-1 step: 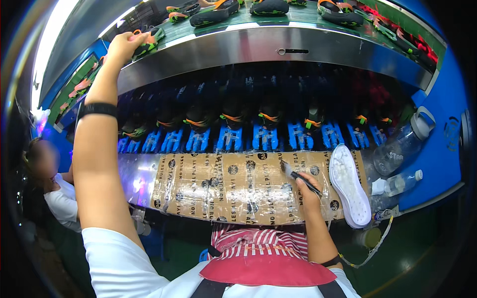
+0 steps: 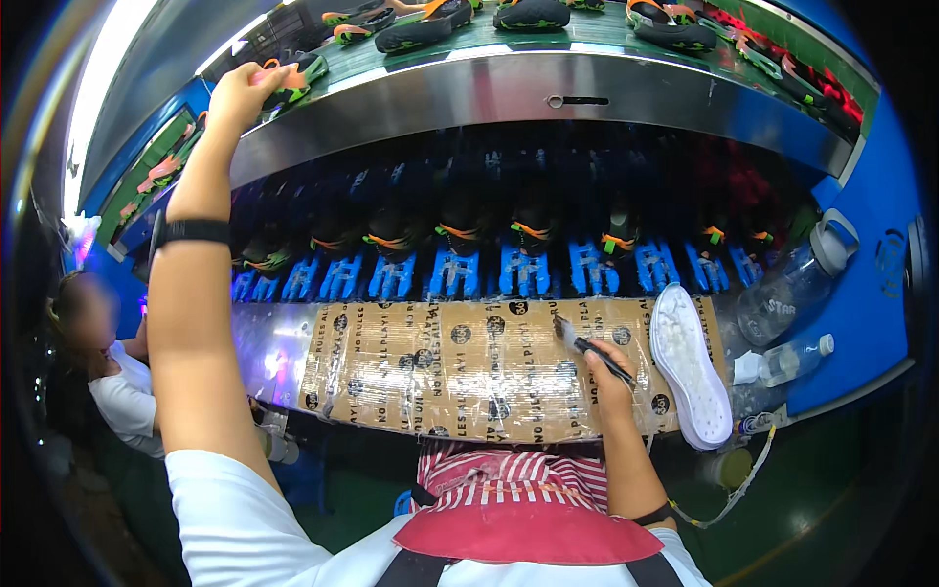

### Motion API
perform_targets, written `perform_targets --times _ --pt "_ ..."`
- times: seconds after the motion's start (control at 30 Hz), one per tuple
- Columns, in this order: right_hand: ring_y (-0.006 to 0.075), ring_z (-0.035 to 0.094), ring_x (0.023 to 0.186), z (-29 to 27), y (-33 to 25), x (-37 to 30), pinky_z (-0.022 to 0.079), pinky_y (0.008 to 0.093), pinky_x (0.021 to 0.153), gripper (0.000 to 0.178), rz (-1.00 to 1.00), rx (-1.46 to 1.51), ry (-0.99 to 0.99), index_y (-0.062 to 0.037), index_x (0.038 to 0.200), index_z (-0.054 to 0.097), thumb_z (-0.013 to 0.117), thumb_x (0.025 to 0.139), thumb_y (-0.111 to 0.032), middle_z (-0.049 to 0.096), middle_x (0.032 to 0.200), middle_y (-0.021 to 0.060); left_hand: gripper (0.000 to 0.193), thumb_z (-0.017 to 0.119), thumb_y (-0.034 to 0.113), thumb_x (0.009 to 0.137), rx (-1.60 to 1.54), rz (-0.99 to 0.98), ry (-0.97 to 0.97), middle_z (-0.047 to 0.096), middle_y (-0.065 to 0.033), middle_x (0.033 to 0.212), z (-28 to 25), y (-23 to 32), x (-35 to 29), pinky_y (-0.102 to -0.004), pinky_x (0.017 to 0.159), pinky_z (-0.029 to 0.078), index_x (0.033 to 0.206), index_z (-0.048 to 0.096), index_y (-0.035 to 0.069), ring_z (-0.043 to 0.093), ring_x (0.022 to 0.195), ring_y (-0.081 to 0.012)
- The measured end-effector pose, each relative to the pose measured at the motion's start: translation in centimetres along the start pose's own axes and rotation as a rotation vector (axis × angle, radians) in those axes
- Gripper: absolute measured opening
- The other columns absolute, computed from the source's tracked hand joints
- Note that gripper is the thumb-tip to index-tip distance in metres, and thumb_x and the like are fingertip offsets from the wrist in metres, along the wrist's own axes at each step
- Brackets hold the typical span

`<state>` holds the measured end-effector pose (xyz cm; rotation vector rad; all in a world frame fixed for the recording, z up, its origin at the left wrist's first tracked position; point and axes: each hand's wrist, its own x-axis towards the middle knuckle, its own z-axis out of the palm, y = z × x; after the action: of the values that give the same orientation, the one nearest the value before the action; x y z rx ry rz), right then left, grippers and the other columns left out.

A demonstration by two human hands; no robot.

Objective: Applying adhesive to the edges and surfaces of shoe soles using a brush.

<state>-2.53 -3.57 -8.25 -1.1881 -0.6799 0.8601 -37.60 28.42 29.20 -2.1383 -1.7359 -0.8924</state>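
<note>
At the upper left, my left hand (image 2: 241,94) reaches up to the raised green belt, its fingers closed on a black, green and orange shoe sole (image 2: 305,80). The fingers hide part of that sole. My right hand (image 2: 611,377) is closed round the dark handle of a brush (image 2: 599,354), low over the bench. The brush's bristles point to the far left, above a sheet of printed brown cardboard (image 2: 469,377) covered with clear film. Right of this hand, apart from it, lies a white shoe sole (image 2: 693,377) with small pale pieces inside.
More dark soles (image 2: 421,34) lie along the belt (image 2: 469,56), behind a metal edge (image 2: 489,90). Below, blue holders (image 2: 453,272) carry dark shoes with orange trim. Clear bottles (image 2: 797,360) and a big jug (image 2: 787,289) stand right. A person (image 2: 122,391) is at far left.
</note>
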Motion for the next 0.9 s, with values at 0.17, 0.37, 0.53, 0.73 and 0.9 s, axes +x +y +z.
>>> perform_targets --times 0.17,0.37,0.53,0.73,0.9 --pt "0.0089 0.055 0.072 -0.4 1.2 0.2 0.044 0.0204 0.065 0.025 -0.061 -0.068 0.029 0.0054 0.101 0.062 0.066 0.08 -0.007 0.061 0.083 0.0028 0.021 0.06 0.015 0.084 -0.581 0.372 0.922 0.053 -0.0015 0.063 0.3 2.2 -9.8 -0.0235 0.059 0.042 0.075 0.062 -0.003 0.048 0.058 -0.0102" --pt "0.0085 0.055 0.073 0.0 0.4 -0.2 0.044 0.0197 0.066 0.024 -0.025 -0.039 -0.012 0.0056 0.102 0.062 0.066 0.081 -0.005 0.062 0.085 0.0035 0.053 0.035 0.035 0.086 -1.927 -0.373 0.705 0.056 -0.0218 0.116 1.1 4.4 -16.3 -0.047 0.089 0.045 0.119 0.047 -0.003 0.058 0.1 -0.0335" --pt "0.0076 0.055 0.072 0.7 0.0 -0.6 0.043 0.0195 0.065 0.025 -0.048 0.022 -0.002 0.0048 0.102 0.062 0.066 0.081 -0.007 0.062 0.084 0.0029 0.068 0.032 0.054 0.089 -2.645 -0.201 -0.517 0.048 -0.0233 0.125 6.4 10.9 -20.0 -0.0558 0.092 0.041 0.125 0.044 -0.003 0.051 0.11 -0.0407" --pt "0.0072 0.056 0.065 -0.3 0.9 -0.4 0.042 0.0178 0.055 0.025 -0.05 -0.007 0.071 0.0033 0.104 0.061 0.063 0.083 -0.009 0.065 0.082 0.005 0.077 0.03 0.064 0.088 -2.589 -0.264 -0.682 0.055 -0.0215 0.111 9.8 11.9 -26.5 -0.0477 0.08 0.052 0.124 0.044 -0.003 0.058 0.098 -0.0353" --pt "0.0089 0.057 0.064 -0.8 0.2 -1.0 0.042 0.0182 0.054 0.023 -0.087 0.078 0.094 0.0035 0.106 0.06 0.057 0.086 -0.009 0.065 0.079 0.0079 0.067 0.027 0.054 0.093 -2.512 -0.448 -0.752 0.056 -0.0214 0.114 13.1 10.4 -32.9 -0.048 0.076 0.056 0.129 0.042 0.0 0.058 0.1 -0.0405"
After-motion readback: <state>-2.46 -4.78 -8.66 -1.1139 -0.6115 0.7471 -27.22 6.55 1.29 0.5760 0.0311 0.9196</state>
